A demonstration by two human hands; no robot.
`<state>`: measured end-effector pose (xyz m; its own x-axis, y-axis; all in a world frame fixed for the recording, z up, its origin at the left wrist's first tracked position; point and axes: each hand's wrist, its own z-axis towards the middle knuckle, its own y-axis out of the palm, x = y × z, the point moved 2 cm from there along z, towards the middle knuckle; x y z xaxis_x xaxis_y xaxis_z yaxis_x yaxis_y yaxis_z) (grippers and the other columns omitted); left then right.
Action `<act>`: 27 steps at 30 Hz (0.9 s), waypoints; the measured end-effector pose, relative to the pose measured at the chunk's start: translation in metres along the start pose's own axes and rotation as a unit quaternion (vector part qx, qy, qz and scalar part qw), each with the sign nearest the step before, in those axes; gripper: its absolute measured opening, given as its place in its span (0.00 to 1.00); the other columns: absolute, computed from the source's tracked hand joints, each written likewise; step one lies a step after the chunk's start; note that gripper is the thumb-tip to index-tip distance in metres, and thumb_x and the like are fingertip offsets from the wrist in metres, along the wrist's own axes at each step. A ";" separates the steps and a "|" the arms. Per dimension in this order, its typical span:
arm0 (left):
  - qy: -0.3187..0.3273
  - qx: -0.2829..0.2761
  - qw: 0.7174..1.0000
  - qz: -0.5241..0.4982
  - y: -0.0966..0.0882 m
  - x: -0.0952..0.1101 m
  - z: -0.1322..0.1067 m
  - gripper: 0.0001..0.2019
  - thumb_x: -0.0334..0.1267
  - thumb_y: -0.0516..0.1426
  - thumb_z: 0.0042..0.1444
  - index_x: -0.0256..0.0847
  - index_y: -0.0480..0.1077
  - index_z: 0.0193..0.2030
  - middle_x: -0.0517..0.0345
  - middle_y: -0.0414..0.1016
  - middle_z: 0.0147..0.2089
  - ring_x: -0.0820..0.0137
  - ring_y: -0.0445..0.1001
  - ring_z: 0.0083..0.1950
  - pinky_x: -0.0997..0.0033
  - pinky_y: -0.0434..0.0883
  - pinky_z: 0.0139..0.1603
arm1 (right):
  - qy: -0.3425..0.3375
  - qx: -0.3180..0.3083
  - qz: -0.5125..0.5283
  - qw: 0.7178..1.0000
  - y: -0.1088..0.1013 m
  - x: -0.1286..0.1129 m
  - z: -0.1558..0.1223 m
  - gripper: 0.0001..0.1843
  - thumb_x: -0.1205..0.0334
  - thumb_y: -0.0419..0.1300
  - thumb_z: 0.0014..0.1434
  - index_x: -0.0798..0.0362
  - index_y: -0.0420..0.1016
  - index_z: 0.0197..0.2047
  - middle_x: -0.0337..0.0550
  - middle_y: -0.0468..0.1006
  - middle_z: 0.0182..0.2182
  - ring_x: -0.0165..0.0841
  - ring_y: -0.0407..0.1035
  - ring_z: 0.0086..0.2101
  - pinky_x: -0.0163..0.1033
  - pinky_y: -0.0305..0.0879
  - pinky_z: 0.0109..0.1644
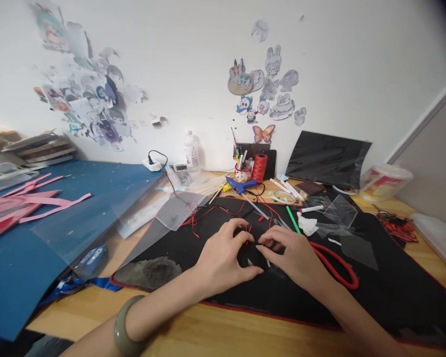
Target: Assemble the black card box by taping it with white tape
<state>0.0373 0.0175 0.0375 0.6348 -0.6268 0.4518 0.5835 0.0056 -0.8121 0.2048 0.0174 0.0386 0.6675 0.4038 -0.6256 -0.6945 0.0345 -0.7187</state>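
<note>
Both of my hands rest on a black mat (215, 233) in the middle of the wooden desk. My left hand (223, 255) has its fingers curled, with the thumb and fingertips pressed down around a small dark piece on the mat. My right hand (292, 253) pinches the same small piece from the right; what the piece is I cannot make out. Thin red wire (208, 212) loops across the mat just beyond my fingers. Red-handled scissors (338, 267) lie right beside my right hand. A jade-green bangle (124, 327) sits on my left wrist.
A blue glue gun (240, 185), a red thread spool (260, 167), a pen cup (243, 171) and a clear bottle (192, 151) stand at the back. Clear plastic sheets (342, 210) lie right, blue card (78, 208) with pink strips (33, 203) left. A plastic tub (384, 181) sits far right.
</note>
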 end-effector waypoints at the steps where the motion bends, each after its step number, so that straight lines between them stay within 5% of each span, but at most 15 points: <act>1: 0.000 0.002 1.000 0.004 0.000 0.001 0.000 0.21 0.48 0.62 0.41 0.45 0.65 0.43 0.53 0.60 0.55 0.60 0.65 0.53 0.58 0.69 0.48 | 0.001 -0.001 -0.001 1.000 0.000 0.000 0.000 0.03 0.66 0.58 0.52 0.51 0.73 0.28 0.38 0.73 0.27 0.29 0.68 0.28 0.33 0.65 0.31; 27: 0.017 0.020 1.000 0.017 0.001 0.003 -0.004 0.20 0.48 0.62 0.44 0.44 0.66 0.43 0.53 0.62 0.55 0.60 0.64 0.54 0.58 0.69 0.50 | -0.038 -0.028 -0.053 0.997 -0.007 -0.003 0.002 0.05 0.64 0.58 0.54 0.50 0.75 0.29 0.39 0.77 0.29 0.31 0.71 0.29 0.35 0.65 0.33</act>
<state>0.0383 0.0128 0.0364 0.6367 -0.6522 0.4113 0.5830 0.0580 -0.8104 0.2071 0.0177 0.0467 0.7126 0.4696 -0.5212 -0.6032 0.0308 -0.7970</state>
